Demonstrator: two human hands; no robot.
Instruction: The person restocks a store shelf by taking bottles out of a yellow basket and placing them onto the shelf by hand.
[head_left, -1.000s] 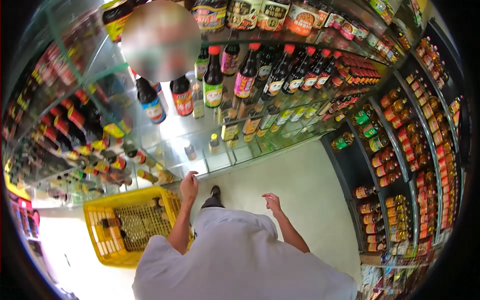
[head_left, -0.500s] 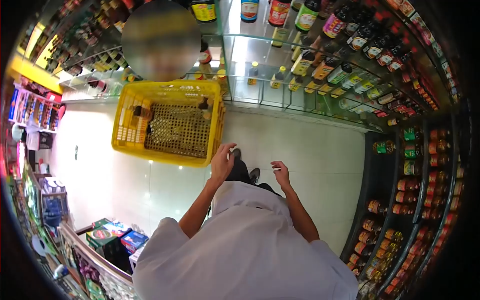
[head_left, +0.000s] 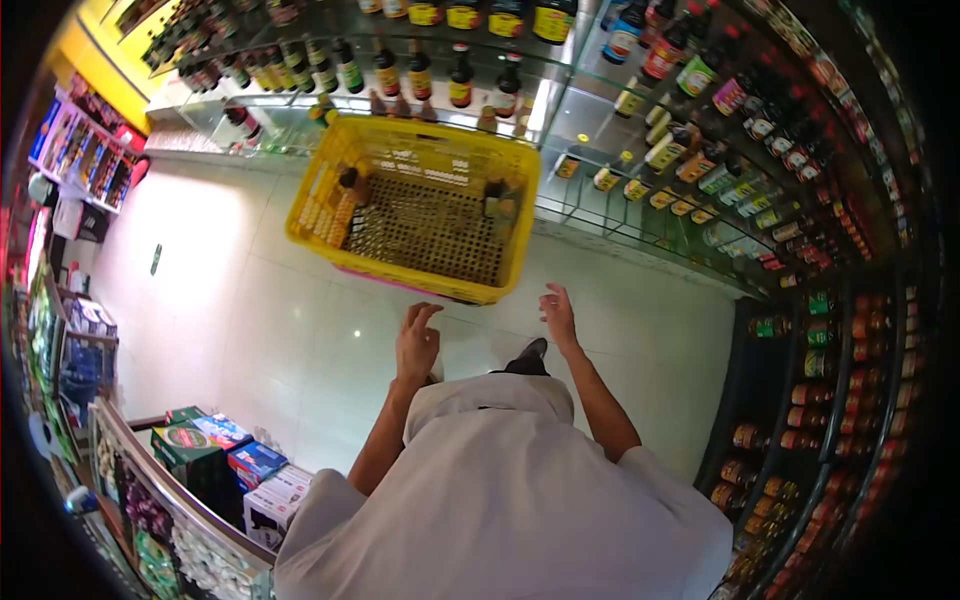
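Note:
A yellow plastic crate [head_left: 521, 240] with holed walls and base stands in front of the glass shelves. Inside it a bottle [head_left: 348, 208] leans by the left wall, and small bottles [head_left: 497, 203] stand on the right side. My left hand [head_left: 418, 342] is just below the crate's near edge, not touching it, its fingers loosely bent and apart with nothing in them. To the right, my right hand [head_left: 558, 314] is held near the crate's front right corner, fingers loosely spread, also holding nothing.
Glass shelves [head_left: 640, 225] with rows of sauce bottles run along the far side. Black shelving [head_left: 745, 370] with jars and bottles stands on the right. Boxes [head_left: 255, 465] are stacked at the lower left behind a curved rail. A small dark green item [head_left: 156, 259] lies on the tiled floor.
The view has shifted, so the crate appears farther right and higher. My left hand now appears below the crate's edge, my right hand closer to its corner. The blurred round patch is gone.

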